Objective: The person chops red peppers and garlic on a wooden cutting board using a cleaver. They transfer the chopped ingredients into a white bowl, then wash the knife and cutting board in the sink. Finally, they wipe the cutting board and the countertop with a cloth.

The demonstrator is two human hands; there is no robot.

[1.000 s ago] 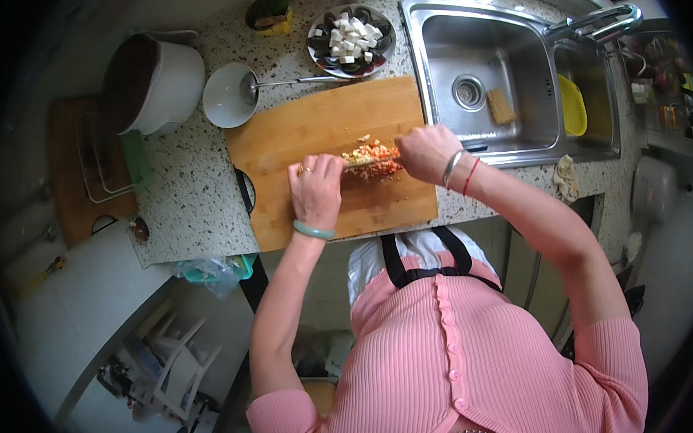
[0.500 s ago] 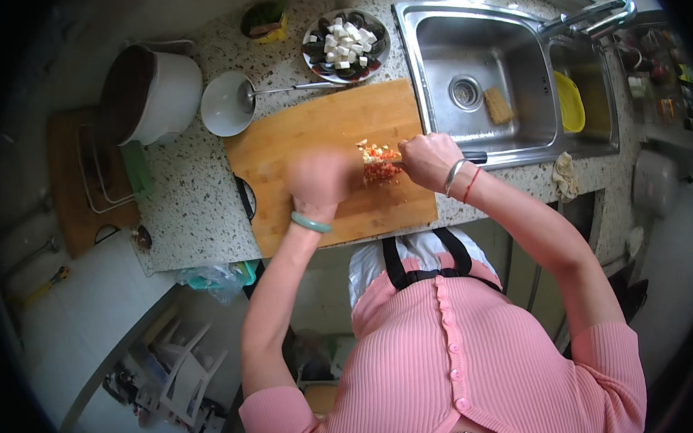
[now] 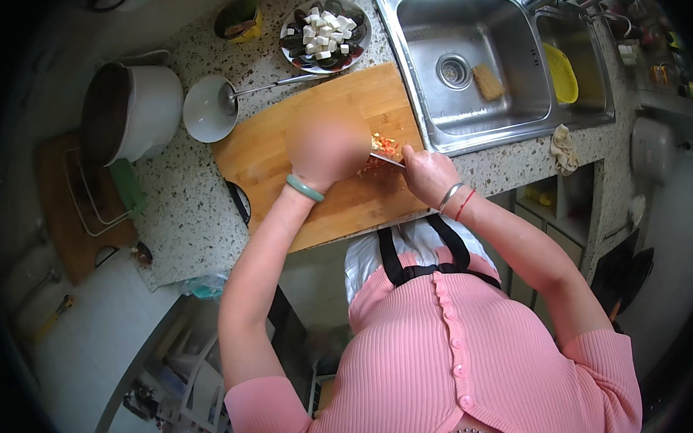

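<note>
My right hand (image 3: 429,174) is closed around the handle of a kitchen knife (image 3: 388,160), whose narrow strip of blade slants up to the left over the wooden cutting board (image 3: 362,208). Beside the blade lies a small heap of finely chopped red and pale bits (image 3: 387,144). My left hand (image 3: 330,148), with a green bangle at its wrist, is over the middle of the board near the blade's far end. Its fingers are smeared, so whether they touch the blade cannot be made out.
Behind the board stand a plate of dark egg pieces and white cubes (image 3: 326,36), a white bowl (image 3: 209,108) with a ladle (image 3: 277,84), and a yellow container (image 3: 240,26). A large pot (image 3: 146,109) is at left; a steel sink (image 3: 468,136) borders the board's right.
The knife has turned from nearly level to a slant, and its handle end no longer shows past my right hand. My left hand has shifted nearer the chopped bits. The whole view has shifted slightly.
</note>
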